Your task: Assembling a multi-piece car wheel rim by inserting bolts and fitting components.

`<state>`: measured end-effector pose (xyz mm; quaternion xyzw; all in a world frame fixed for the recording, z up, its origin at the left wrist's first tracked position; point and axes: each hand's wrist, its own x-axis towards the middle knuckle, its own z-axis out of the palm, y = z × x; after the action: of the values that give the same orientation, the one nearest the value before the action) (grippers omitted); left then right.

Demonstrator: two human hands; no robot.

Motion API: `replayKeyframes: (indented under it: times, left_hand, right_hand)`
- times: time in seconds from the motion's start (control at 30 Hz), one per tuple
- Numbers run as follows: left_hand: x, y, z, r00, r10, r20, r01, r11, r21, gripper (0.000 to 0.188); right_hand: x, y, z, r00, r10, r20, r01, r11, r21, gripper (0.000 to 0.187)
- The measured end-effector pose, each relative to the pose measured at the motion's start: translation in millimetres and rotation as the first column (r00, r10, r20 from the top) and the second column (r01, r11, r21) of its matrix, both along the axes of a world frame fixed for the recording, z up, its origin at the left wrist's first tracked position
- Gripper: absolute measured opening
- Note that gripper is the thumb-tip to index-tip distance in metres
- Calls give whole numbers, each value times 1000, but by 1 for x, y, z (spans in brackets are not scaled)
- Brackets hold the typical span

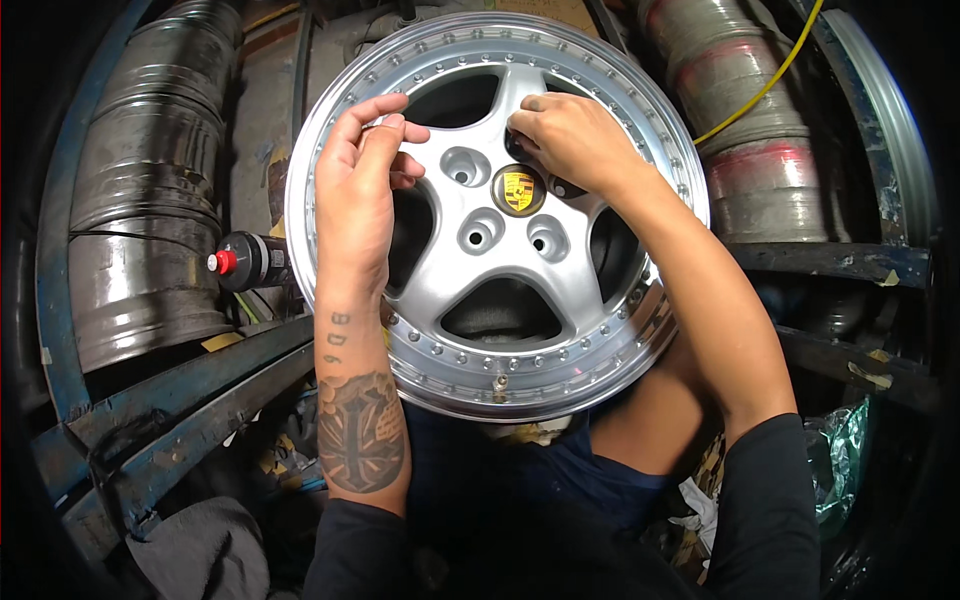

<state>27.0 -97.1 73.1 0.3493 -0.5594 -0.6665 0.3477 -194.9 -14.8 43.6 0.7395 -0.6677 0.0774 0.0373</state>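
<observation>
A silver five-spoke car wheel (425, 285) with a polished, bolt-studded outer lip lies face up in front of me. At its hub sits a round centre cap (519, 190) with a yellow crest, ringed by recessed bolt holes. My right hand (572, 138) reaches over the upper right of the hub, fingers drawn together and pointing down at a bolt recess. Something dark shows beneath those fingertips, too covered to name. Above the wheel's left side hovers my left hand (362, 165), its fingers loosely curled and apart, with nothing visible in it.
Stacked dull metal wheel barrels (150, 200) stand at the left, and more barrels (745, 120) at the right. A black bottle (250, 261) with a red cap lies by the wheel. Blue metal frame bars (180, 395) flank me. A yellow hose (765, 88) hangs at the upper right.
</observation>
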Motion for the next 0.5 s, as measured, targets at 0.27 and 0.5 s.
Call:
replayKeyframes:
  times: [0.27,0.5]
  left_hand:
    - [-4,1,1,998,14,-56,-12,999,31,27]
    - [-2,2,1,995,58,-84,-56,998,21,32]
  right_hand:
    - [-16,2,-9,988,152,-38,-155,982,-105,16]
    - [-10,-3,-11,979,198,-52,-204,963,-177,8]
